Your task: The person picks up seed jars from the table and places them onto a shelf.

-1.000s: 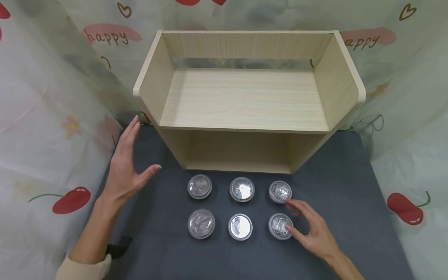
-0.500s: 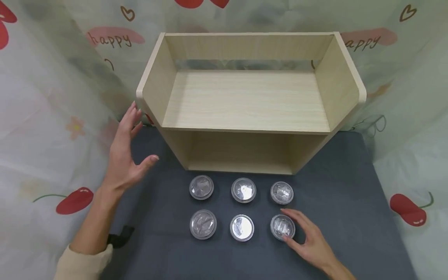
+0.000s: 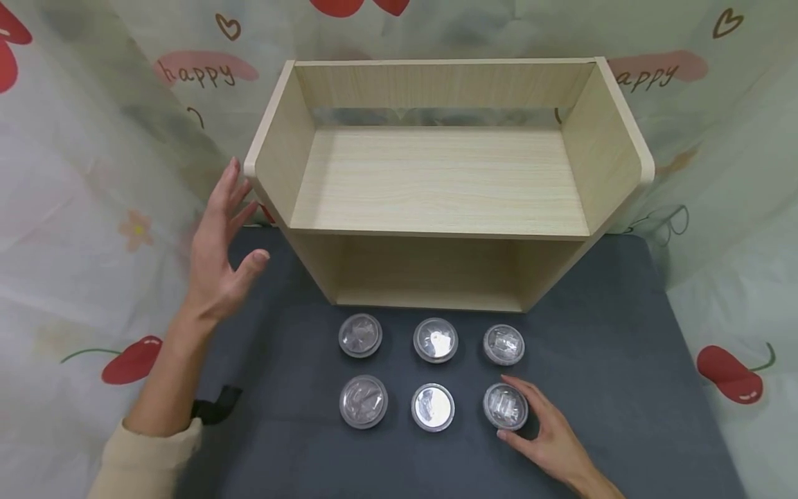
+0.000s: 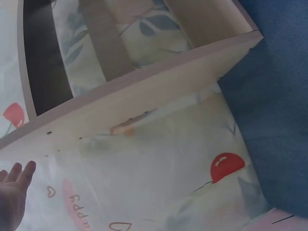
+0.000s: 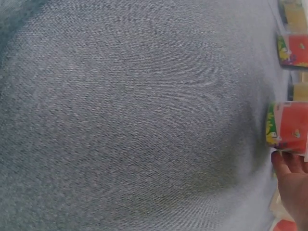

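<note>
The dark grey cloth-covered table (image 3: pixel 623 360) bore a pale wood-grain two-tier shelf (image 3: pixel 442 180); the left hand (image 3: pixel 210 260), fingers loose and holding nothing, hung beside it; the right hand (image 3: pixel 551 438) curled round the clear-topped, red-sided round container (image 3: pixel 506 407) at front right, apparently securing a grip; the next move seemed to call for a steady hold, clear of the clear-topped round neighbour (image 3: pixel 503 344) just behind.

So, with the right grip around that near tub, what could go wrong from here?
The right grip spans the near right tub from opposite sides; its round body might slip or twist if lifted. The far right tub sits just beyond, so it could get nudged. The left grip is raised beside the shelf unit, so a sideways move might bump it.
</note>
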Available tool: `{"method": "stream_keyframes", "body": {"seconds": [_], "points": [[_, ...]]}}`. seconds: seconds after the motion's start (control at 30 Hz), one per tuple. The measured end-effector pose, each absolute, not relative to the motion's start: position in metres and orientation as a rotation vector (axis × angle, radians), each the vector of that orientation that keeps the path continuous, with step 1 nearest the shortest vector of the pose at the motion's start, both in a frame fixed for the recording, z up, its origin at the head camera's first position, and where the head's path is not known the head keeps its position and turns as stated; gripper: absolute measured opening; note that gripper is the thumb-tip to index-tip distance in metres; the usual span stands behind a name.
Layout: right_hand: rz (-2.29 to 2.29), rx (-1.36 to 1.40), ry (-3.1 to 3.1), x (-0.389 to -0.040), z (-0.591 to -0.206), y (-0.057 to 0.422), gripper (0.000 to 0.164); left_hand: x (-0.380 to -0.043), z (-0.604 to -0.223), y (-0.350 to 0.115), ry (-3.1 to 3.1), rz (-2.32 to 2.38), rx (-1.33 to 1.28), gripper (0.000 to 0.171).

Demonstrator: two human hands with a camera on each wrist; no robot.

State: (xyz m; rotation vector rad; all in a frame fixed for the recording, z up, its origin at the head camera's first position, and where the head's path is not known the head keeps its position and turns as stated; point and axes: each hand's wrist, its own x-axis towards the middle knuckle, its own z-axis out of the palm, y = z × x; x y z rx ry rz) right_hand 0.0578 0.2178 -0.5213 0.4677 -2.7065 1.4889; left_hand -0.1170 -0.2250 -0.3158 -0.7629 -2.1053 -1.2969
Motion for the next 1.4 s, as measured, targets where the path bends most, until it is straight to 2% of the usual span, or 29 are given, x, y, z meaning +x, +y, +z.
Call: {"method": "stream_keyframes", "body": {"seconds": [0.23, 0.47, 0.8, 1.07, 1.4], "points": [[1.508, 0.468, -2.707, 0.058, -0.524, 0.218, 0.090, -0.113, -0.297, -0.213, -2.098, -1.344, -0.798, 0.101], [1.470, 0.478, -2.689, 0.058, -0.524, 0.218, 0.088, -0.128, -0.304, -0.224, -2.141, -1.406, -0.774, 0.098], [1.443, 0.453, -2.735, 0.055, -0.541, 0.229, 0.088, -0.137, -0.301, -0.227, -2.193, -1.547, -0.806, 0.080], [1.447, 0.499, -2.716, 0.043, -0.524, 0.231, 0.087, -0.148, -0.295, -0.222, -2.101, -1.796, -0.805, 0.075], [1.456, 0.623, -2.655, 0.024, -0.497, 0.229, 0.086, -0.160, -0.285, -0.217, -1.994, -2.138, -0.701, 0.076]]}}
